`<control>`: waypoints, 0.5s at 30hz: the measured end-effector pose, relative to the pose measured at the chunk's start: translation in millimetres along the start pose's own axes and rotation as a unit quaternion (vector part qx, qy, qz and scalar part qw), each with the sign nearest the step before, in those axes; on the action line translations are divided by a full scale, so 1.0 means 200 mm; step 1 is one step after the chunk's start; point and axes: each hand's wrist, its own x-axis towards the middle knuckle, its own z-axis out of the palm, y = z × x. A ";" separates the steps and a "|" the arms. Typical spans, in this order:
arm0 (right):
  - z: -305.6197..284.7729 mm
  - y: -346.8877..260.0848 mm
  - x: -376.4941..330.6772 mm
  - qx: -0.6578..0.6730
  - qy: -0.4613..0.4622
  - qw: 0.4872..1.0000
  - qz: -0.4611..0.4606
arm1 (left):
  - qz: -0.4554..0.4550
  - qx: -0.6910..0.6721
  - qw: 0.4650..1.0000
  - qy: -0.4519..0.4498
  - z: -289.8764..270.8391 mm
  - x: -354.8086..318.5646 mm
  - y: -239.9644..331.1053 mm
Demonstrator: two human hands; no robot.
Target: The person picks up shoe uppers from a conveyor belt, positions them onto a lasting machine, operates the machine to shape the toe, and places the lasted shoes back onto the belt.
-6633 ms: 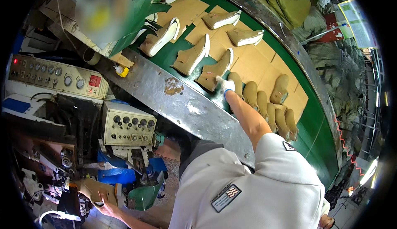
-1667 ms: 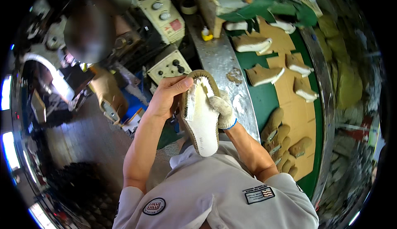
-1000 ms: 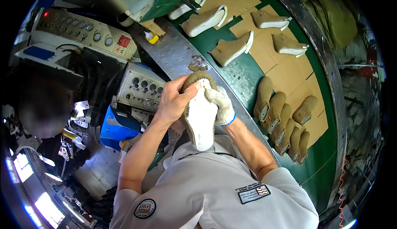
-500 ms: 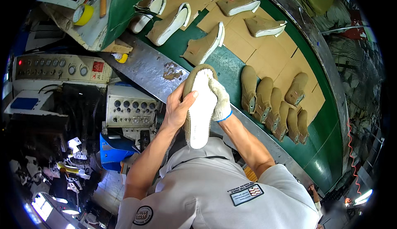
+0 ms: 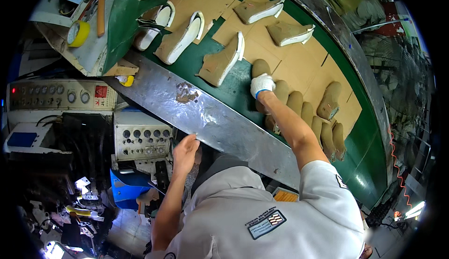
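Our right hand [image 5: 262, 85], in a white glove, rests over a brown shoe [image 5: 260, 67] at the upper left end of a row of shoes [image 5: 294, 102] on the green belt [image 5: 355, 165]; we cannot tell whether it grips. Our bare left hand [image 5: 186, 152], fingers bent, is just beside the metal edge [image 5: 224, 135], near a control box [image 5: 142, 142]. Farther up the belt we see white-soled shoes [image 5: 180, 39] lying on their sides, some on cardboard [image 5: 306, 67]. At upper left we have yellow tape [image 5: 78, 33] beside a wooden handle [image 5: 101, 13].
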 end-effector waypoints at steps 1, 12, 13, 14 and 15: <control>0.00 -0.01 0.02 0.020 -0.025 0.999 0.024 | -0.005 -0.022 1.000 0.022 -0.05 -0.05 -0.05; 0.09 -0.73 0.42 0.603 0.110 0.741 0.274 | -0.001 -0.096 0.990 0.101 -0.25 -0.44 -0.21; 0.11 -0.73 0.41 0.667 0.107 0.703 0.224 | -0.020 -0.106 0.988 0.107 -0.26 -0.48 -0.20; 0.10 -0.73 0.37 0.728 0.081 0.661 0.166 | -0.015 -0.129 0.985 0.114 -0.28 -0.51 -0.19; 0.08 -0.69 0.32 0.776 0.058 0.617 0.121 | -0.004 -0.156 0.980 0.127 -0.29 -0.54 -0.18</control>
